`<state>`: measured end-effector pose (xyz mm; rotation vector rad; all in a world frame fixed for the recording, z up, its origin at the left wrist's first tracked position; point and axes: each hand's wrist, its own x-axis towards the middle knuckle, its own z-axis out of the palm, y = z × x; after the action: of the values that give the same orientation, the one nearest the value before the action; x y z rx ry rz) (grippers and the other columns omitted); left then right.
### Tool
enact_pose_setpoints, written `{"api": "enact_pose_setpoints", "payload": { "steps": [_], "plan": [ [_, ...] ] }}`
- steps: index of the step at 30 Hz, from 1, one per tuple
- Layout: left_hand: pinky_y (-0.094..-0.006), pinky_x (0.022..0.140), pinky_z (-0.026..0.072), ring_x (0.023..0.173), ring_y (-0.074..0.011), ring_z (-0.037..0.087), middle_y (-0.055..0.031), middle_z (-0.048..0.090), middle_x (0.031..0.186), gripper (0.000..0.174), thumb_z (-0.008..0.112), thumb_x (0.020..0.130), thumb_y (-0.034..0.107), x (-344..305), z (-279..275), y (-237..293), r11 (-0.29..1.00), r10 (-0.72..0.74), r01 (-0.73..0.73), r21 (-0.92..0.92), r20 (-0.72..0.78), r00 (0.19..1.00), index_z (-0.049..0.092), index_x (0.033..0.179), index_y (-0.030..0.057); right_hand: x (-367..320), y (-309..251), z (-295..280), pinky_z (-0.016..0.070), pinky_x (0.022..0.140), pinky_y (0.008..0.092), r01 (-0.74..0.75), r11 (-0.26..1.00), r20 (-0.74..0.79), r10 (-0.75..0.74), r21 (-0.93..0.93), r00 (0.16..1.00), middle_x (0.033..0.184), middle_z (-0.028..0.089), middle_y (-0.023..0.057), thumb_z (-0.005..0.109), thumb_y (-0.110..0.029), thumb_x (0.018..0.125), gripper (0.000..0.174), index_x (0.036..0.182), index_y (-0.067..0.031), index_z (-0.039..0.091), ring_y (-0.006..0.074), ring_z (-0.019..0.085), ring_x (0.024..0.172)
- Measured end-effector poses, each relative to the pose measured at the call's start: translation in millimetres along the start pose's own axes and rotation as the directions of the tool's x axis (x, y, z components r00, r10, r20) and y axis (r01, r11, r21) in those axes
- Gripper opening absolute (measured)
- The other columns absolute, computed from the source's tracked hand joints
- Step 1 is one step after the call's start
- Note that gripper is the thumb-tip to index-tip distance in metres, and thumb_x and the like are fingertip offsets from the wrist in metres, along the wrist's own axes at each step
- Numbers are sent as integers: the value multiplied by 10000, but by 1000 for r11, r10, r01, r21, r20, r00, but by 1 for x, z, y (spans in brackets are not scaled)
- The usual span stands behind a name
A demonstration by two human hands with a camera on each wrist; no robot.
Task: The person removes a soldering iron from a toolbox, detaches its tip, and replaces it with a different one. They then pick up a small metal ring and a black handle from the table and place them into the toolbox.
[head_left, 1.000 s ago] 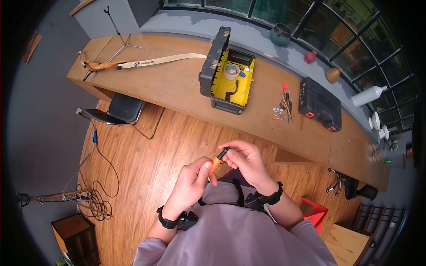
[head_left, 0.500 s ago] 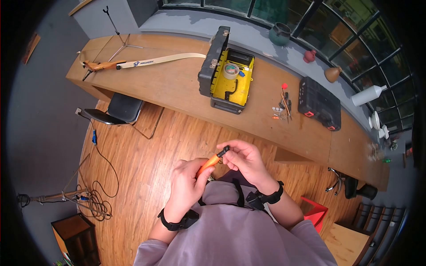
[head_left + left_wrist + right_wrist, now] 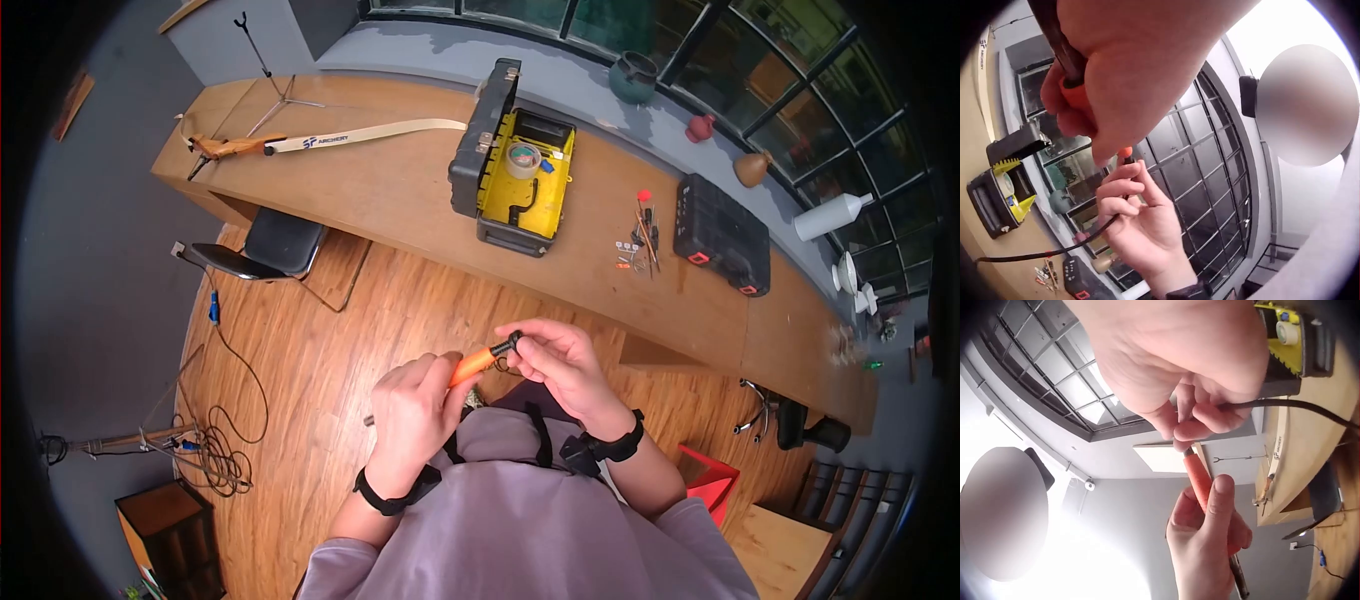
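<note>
A soldering iron with an orange handle [image 3: 472, 367] is held in front of the person's torso. My left hand [image 3: 412, 405] wraps its fingers and thumb around that handle. The metal shaft [image 3: 1239, 578] sticks out beyond the little-finger side of the left hand. At the handle's other end, my right hand [image 3: 560, 365] pinches the black cord sleeve [image 3: 506, 346] between thumb and fingers. From the right hand the black cord [image 3: 1072, 247] trails away in the left wrist view; the right wrist view also shows this cord [image 3: 1297, 405].
On the long wooden table [image 3: 380, 205] stands an open black toolbox [image 3: 465, 180] with a yellow inside and a tape roll [image 3: 521, 160]. Small tools [image 3: 645, 235] and a closed black case [image 3: 722, 235] lie to its right. A bow [image 3: 340, 140] and a stand [image 3: 283, 102] are at the left.
My left hand has shifted left and turned its back upward on the handle. The iron lies flatter, and its metal shaft now shows past the left hand. The right hand keeps its pinch.
</note>
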<state>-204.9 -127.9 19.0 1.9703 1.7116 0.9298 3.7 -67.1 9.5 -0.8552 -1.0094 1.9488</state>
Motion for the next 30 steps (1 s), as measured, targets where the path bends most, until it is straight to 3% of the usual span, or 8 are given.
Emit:
{"api": "enact_pose_setpoints", "payload": {
  "steps": [3,5,9,11,14,18,23,30],
  "plan": [
    [-391,586,498,684,-290,623,-96,596,759,268,805,816,157,2,-1,4,988,46,-32,152,-90,995,697,1034,45,1,5,0,391,642,184,-27,1000,-8,27,9,1000,918,655,42,613,-129,1011,280,1243,25,646,56,530,765],
    [-351,595,490,734,-266,618,-92,582,776,289,783,836,136,0,0,4,995,-83,80,-66,-42,996,703,1099,47,2,8,-1,391,643,188,-37,999,-2,37,38,999,914,649,41,607,-127,1014,277,1241,27,646,58,524,762],
    [-320,570,473,667,-210,621,-71,586,723,206,740,887,119,-3,6,5,958,-71,45,-283,-83,994,688,1070,39,4,1,1,383,639,193,-20,993,53,14,120,999,882,623,30,604,-138,1019,281,1241,29,643,68,510,753],
    [-298,541,454,587,-158,596,-53,600,664,133,703,927,111,-12,12,-1,761,-352,351,-546,107,930,666,1027,32,3,0,3,380,635,195,-11,994,49,5,105,999,871,616,25,607,-144,1018,285,1241,30,642,72,507,748],
    [-292,515,441,531,-133,562,-41,601,622,118,691,943,122,-9,5,-1,706,-359,440,-555,255,898,638,998,32,6,4,1,378,632,196,4,997,65,-9,80,998,864,611,25,612,-160,1018,283,1226,29,642,74,499,740],
    [-283,513,437,529,-139,547,-46,600,634,165,725,921,122,-7,0,6,755,-328,412,-511,250,911,622,1008,28,6,12,2,378,628,201,29,995,42,-33,94,999,853,603,25,611,-170,1019,265,1198,22,645,74,478,722],
    [-292,520,452,530,-149,563,-52,605,642,215,779,874,109,-10,12,-3,873,-215,199,-445,14,976,616,980,15,6,10,3,378,625,203,39,992,10,-41,122,999,845,592,23,608,-167,1021,252,1191,16,644,72,467,704],
    [-344,561,494,616,-242,658,-120,652,698,115,682,944,110,-7,7,5,848,-290,340,-406,182,940,650,993,12,9,11,1,385,617,184,79,995,23,-81,68,996,876,609,21,602,-152,1025,259,1226,10,626,57,486,720]
  ]
}}
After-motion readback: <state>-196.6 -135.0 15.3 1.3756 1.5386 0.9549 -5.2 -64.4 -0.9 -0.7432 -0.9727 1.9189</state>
